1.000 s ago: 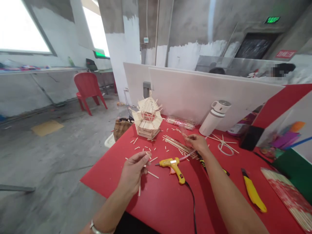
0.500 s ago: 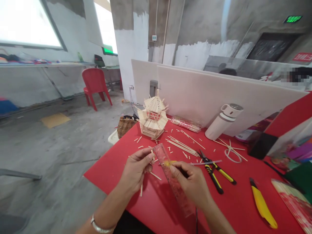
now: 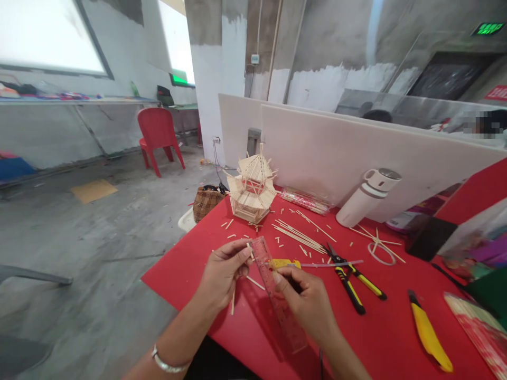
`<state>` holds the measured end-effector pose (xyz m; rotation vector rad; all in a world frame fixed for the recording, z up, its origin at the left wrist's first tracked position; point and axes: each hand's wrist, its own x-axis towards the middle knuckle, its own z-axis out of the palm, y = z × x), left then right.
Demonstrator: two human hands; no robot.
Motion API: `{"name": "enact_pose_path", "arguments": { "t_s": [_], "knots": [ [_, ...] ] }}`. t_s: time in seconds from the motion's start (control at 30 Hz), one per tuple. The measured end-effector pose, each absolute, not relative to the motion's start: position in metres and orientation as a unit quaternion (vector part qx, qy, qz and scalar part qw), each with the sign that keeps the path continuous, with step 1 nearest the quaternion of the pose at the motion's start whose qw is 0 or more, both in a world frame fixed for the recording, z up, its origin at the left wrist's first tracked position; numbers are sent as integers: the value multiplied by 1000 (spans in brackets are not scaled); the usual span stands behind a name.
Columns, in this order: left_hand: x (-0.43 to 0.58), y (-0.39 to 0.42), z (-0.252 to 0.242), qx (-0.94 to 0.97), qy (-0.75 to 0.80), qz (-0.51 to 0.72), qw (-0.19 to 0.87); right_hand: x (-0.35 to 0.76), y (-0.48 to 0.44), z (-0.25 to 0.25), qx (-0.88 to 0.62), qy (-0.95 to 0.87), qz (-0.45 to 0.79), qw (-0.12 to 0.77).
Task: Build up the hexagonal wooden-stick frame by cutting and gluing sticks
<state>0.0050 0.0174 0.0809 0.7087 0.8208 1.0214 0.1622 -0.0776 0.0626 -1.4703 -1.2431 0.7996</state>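
My right hand (image 3: 307, 301) grips a clear pink ruler (image 3: 277, 293), held slanted over the red table (image 3: 257, 338). Pinched in my left hand (image 3: 224, 272) is a thin wooden stick (image 3: 233, 301), set against the ruler's upper left end. A yellow glue gun (image 3: 285, 263) lies just behind the ruler, partly hidden by it. Further back stands a small pagoda model (image 3: 253, 187) built from sticks. A bundle of long sticks (image 3: 299, 236) and several short offcuts lie between the model and my hands.
Black-and-yellow pliers (image 3: 350, 277), a yellow utility knife (image 3: 430, 332), a white flask (image 3: 368, 198) and a white ring (image 3: 379, 253) lie to the right. A white partition (image 3: 336, 153) backs the table. A red chair (image 3: 158, 132) stands on the floor at left.
My right hand left the stick pile, picked up the ruler and brought it in front of me beside the left hand's stick. The view shifted slightly left.
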Motion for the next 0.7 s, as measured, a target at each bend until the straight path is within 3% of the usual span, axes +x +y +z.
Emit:
{"name": "enact_pose_path", "arguments": {
  "t_s": [0.23,0.7],
  "knots": [
    [1,18,77,325,374,459,737,161,-77,60,-623,-547,275,487],
    [-1,20,69,334,365,471,730,156,-79,61,-616,-540,296,491]
  ]
}}
